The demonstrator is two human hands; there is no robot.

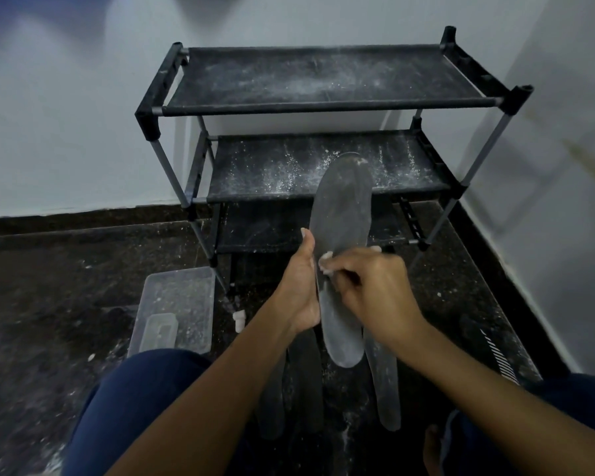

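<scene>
Insole [345,214] upright, left hand [299,286] gripping, right fingers [347,274] pinching

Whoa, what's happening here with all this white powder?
A person sitting on the dark floor is working on a grey insole. The left hand grips it by its edge and holds it up in front of a black shoe rack, while the right hand presses curled, white-dusted fingertips against its surface. White powder speckles the rack's shelves and the floor. More insoles lie on the floor below, and a clear plastic tub sits to the left.
</scene>
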